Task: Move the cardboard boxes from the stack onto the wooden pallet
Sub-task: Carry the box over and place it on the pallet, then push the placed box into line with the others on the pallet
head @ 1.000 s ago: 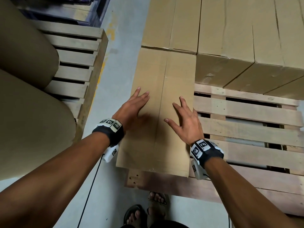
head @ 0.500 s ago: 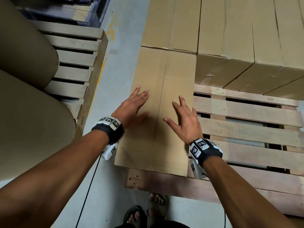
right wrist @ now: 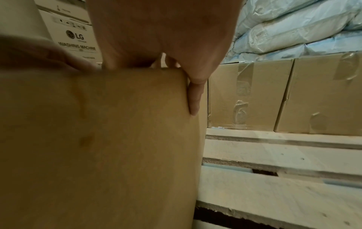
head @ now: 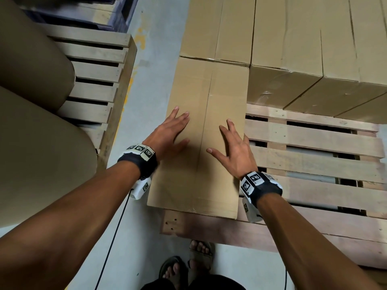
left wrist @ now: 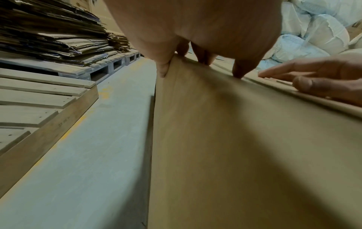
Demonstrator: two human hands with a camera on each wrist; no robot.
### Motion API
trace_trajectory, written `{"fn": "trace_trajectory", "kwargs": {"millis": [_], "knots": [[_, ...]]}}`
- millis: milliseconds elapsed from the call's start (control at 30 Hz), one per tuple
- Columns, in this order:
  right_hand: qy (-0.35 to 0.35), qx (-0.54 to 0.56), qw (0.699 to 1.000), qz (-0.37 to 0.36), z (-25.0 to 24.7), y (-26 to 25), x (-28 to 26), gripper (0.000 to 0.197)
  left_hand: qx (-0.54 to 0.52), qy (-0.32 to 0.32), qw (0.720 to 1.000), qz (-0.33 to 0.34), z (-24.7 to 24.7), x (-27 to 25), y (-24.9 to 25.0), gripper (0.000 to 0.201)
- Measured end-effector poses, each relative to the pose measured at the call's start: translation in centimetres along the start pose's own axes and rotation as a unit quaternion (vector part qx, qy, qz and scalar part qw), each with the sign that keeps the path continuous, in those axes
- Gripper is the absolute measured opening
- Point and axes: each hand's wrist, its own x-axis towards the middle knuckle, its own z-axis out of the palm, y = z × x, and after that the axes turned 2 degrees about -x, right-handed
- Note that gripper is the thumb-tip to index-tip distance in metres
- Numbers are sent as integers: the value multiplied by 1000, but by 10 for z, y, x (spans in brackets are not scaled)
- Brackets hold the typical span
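The box point(head: 201, 132) lies long and flat along the left edge of the pallet point(head: 314, 155), with its far end touching another box point(head: 217, 28) and its near end close to the pallet's front left corner. Both hands rest on top of it with the fingers spread wide and straight, holding nothing. The left hand point(head: 167, 132) is flat near the box's left side, and in the left wrist view its fingertips point(left wrist: 163, 69) press on the top by that side. The right hand point(head: 234, 151) is near the right side, and in the right wrist view one finger point(right wrist: 194, 99) hangs over that edge. It looks like the box is being pushed into its place, so this part is nearly done. The box's left side seems to hang a little past the pallet's left edge, over the floor point(head: 146, 84). If the hands push more to the left, the box could tip off that edge. If they push too hard forward, it could bump the far box and shove it crooked. The finger on the right side could get pinched if the box slides toward the taller boxes point(head: 314, 59) at the back of the pallet. Flat hands can also slip on smooth cardboard.
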Motion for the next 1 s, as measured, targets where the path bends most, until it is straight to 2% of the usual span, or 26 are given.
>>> {"fn": "trace_trajectory", "kwargs": {"millis": [100,167,267,333,400,533,700,800,933,1000], "knots": [[-45,-32,998,10,-5,-6,-5,85,26,-46,998,-19,-5,-1,7,73],[-80,-57,994,43,-16,-17,-15,79,44,-106,993,-36,-16,-5,21,67],[-144,-73,984,78,-38,-30,-45,54,51,-205,972,-101,-41,-28,50,50],[-179,-74,979,67,-58,-37,-75,34,45,-264,954,-137,-61,-54,73,53],[-185,-60,978,77,-81,-45,-108,30,49,-305,938,-158,-83,-82,101,60],[-135,6,984,116,-167,-98,-180,32,0,-281,944,-173,-137,-131,171,56],[-111,37,986,120,-259,-161,-268,33,-54,-246,953,-167,-209,-188,274,45],[-95,56,985,132,-291,-187,-313,31,-71,-236,959,-138,-241,-222,327,46],[-59,73,983,157,-310,-211,-373,32,-93,-201,970,-102,-257,-272,378,38],[-50,79,981,171,-312,-222,-405,33,-68,-218,971,-74,-258,-297,397,36]]}}
